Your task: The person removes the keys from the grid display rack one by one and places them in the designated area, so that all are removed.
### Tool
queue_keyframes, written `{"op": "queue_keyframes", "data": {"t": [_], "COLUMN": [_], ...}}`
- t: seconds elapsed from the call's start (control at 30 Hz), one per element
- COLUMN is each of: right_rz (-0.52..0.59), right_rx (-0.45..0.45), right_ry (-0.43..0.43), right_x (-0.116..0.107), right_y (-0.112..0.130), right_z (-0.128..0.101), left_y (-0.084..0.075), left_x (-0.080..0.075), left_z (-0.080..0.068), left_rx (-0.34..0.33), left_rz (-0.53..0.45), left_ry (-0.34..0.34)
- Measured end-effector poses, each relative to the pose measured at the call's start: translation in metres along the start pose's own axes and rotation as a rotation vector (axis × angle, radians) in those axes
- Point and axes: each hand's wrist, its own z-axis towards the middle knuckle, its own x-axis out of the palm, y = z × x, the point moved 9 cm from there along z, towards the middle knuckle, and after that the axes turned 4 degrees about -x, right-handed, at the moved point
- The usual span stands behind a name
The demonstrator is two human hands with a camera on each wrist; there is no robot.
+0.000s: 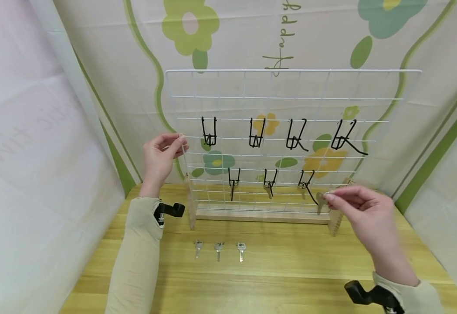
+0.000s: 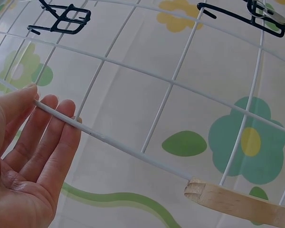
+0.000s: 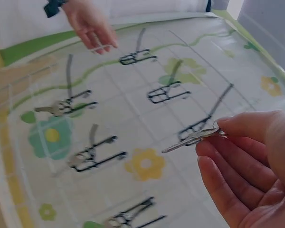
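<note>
A white wire grid panel stands upright in wooden feet on the table. My left hand grips its left edge wire between thumb and fingers, also seen from below in the left wrist view. In front of the panel's lower right, my right hand pinches a silver key by the ring at its head, blade pointing away from the fingers. Black hooks hang in two rows on the grid. In the right wrist view, a key hangs from a lower-row hook. Three keys lie side by side on the table.
The wooden base bar runs along the panel's bottom, with a wooden foot at the left. Some hooks, such as the far-right upper one, jut toward me. Behind hangs a flower-printed cloth; the wood-grain table lies in front.
</note>
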Motion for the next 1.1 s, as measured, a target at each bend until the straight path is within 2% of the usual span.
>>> {"op": "queue_keyframes", "data": {"t": [0.13, 0.27, 0.4, 0.47, 0.53, 0.63, 0.77, 1.1], "right_rz": [-0.062, 0.03, 0.105, 0.124, 0.142, 0.149, 0.135, 0.057], "right_rx": [0.071, 0.181, 0.343, 0.425, 0.472, 0.502, 0.507, 0.448], "right_ry": [0.113, 0.215, 0.293, 0.331, 0.364, 0.396, 0.405, 0.4], "right_x": [0.03, 0.069, 0.107, 0.123, 0.136, 0.149, 0.158, 0.162], "right_y": [-0.026, -0.069, -0.121, -0.146, -0.166, -0.186, -0.199, -0.206], "right_z": [-0.014, -0.035, -0.061, -0.073, -0.083, -0.09, -0.093, -0.089], "left_y": [0.0, -0.003, -0.005, -0.005, -0.005, -0.005, -0.004, -0.003], "left_x": [0.0, 0.0, 0.0, 0.001, 0.001, 0.001, 0.001, 0.0], "left_z": [0.0, -0.001, -0.002, -0.002, -0.003, -0.003, -0.002, -0.002], "left_rx": [-0.001, 0.003, 0.001, 0.001, 0.004, 0.007, 0.012, 0.025], "left_rz": [-0.003, -0.018, -0.023, -0.024, -0.022, -0.021, -0.014, -0.009], "left_ry": [-0.003, 0.0, 0.004, 0.006, 0.007, 0.007, 0.006, 0.008]}}
